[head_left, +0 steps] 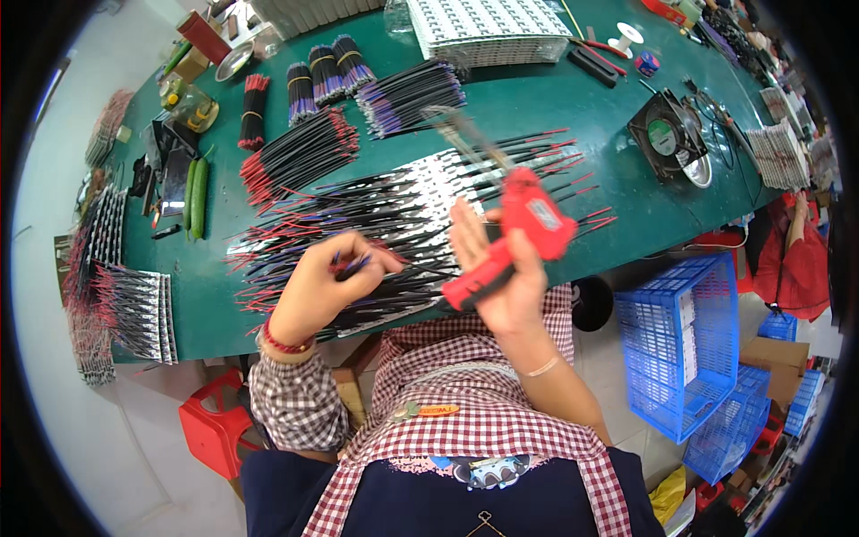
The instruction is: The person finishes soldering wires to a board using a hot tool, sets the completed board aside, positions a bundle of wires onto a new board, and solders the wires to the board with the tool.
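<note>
A red gun-shaped soldering tool [534,219] rests in my right hand [512,291], its handle between palm and thumb and some fingers stretched out. Motion smears its tip, which points away toward the far side of the table. My left hand [331,277] is curled closed around short lengths of dark wire [351,267] with purple and red ends. Both hands hover over a spread of white boards [438,183] with rows of black wires [407,224], many ending in red tips.
Bundles of wires [327,72] and loose wire piles [304,152] lie farther back on the green table [591,107]. A stack of white boards [488,31] stands behind them. Cucumbers [195,197] are at left, a black fan [667,134] at right. Blue crates [676,345] stand on the floor.
</note>
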The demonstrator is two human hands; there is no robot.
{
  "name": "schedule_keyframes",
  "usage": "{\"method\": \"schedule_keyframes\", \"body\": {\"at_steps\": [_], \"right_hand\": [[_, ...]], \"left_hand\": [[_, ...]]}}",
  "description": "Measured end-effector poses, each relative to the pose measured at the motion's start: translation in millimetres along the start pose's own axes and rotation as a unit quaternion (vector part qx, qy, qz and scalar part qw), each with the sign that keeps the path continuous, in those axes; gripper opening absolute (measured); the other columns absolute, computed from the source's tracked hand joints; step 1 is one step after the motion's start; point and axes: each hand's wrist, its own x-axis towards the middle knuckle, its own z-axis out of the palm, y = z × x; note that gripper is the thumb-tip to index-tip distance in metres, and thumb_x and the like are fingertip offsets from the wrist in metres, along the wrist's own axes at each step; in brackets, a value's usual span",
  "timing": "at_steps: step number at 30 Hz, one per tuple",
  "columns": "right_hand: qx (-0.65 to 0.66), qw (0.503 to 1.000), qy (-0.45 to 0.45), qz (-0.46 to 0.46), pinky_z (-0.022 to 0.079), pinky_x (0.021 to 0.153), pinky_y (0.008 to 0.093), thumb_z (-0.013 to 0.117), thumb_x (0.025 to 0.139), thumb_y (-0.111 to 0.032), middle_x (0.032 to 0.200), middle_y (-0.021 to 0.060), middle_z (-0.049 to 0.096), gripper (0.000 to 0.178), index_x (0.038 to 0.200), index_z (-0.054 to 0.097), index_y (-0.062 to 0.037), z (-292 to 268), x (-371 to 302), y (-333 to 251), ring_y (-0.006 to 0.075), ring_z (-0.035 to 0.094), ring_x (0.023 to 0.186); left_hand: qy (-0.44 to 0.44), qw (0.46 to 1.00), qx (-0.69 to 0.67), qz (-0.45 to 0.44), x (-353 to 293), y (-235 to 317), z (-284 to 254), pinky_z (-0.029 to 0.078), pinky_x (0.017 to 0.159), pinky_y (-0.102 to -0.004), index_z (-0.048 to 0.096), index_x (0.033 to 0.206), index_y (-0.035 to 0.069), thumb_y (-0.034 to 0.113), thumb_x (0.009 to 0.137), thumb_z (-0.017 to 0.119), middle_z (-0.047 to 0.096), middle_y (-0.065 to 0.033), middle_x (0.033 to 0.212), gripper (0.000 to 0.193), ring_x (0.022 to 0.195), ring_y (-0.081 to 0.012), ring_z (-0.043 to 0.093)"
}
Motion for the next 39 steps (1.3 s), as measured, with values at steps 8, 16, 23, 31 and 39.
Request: {"method": "schedule_keyframes", "body": {"at_steps": [8,16,23,31,39], "right_hand": [[-0.067,0.996,-0.010,-0.060,0.021,0.115,0.0462,0.059,0.087,-0.019,0.145,0.0283,0.026,0.034,0.113,0.046,-0.0009,-13.3,4.2,-3.3,0.0363,0.022,0.139],[-0.102,0.967,-0.039,-0.229,0.017,0.115,0.0474,0.054,0.089,-0.022,0.145,0.0295,0.026,0.027,0.108,0.048,-0.0048,-5.2,-19.2,-95.9,0.0371,0.022,0.139],[-0.120,0.955,-0.022,-0.270,0.015,0.116,0.0475,0.055,0.087,-0.023,0.144,0.0299,0.029,0.027,0.106,0.050,-0.0056,-7.0,-31.3,-117.7,0.0373,0.023,0.139],[-0.145,0.948,-0.005,-0.284,0.016,0.115,0.0483,0.055,0.086,-0.023,0.144,0.0292,0.030,0.027,0.107,0.051,-0.0051,-5.2,-41.3,-123.3,0.0370,0.023,0.138],[-0.117,0.953,-0.011,-0.281,0.017,0.116,0.0482,0.055,0.088,-0.018,0.145,0.0307,0.026,0.023,0.105,0.052,-0.0028,-2.3,-41.1,-127.4,0.0369,0.022,0.139]], "left_hand": [[0.325,0.907,0.242,0.112,-30.2,60.4,26.5,0.046,0.060,-0.0240,0.061,0.086,0.001,0.002,0.082,0.062,0.064,-0.0052,0.076,0.004,0.066,-0.0109,0.059],[0.107,0.852,0.501,0.108,145.9,-23.0,77.4,0.052,0.071,-0.0409,0.051,0.109,-0.006,0.029,0.074,0.073,0.057,-0.0190,0.106,0.054,0.085,-0.0328,0.064],[0.028,0.841,0.533,0.086,149.1,-18.1,87.7,0.053,0.069,-0.0394,0.048,0.117,-0.005,0.028,0.069,0.077,0.055,-0.0186,0.107,0.065,0.084,-0.0322,0.063],[0.074,0.831,0.524,0.173,152.5,-26.8,88.8,0.050,0.059,-0.0443,0.048,0.088,-0.001,0.007,0.066,0.065,0.049,-0.0182,0.091,0.029,0.069,-0.0350,0.060],[0.055,0.880,0.444,0.162,154.0,-28.0,75.0,0.047,0.065,-0.0493,0.050,0.095,0.001,0.009,0.071,0.059,0.051,-0.0173,0.095,0.027,0.076,-0.0369,0.059]]}}
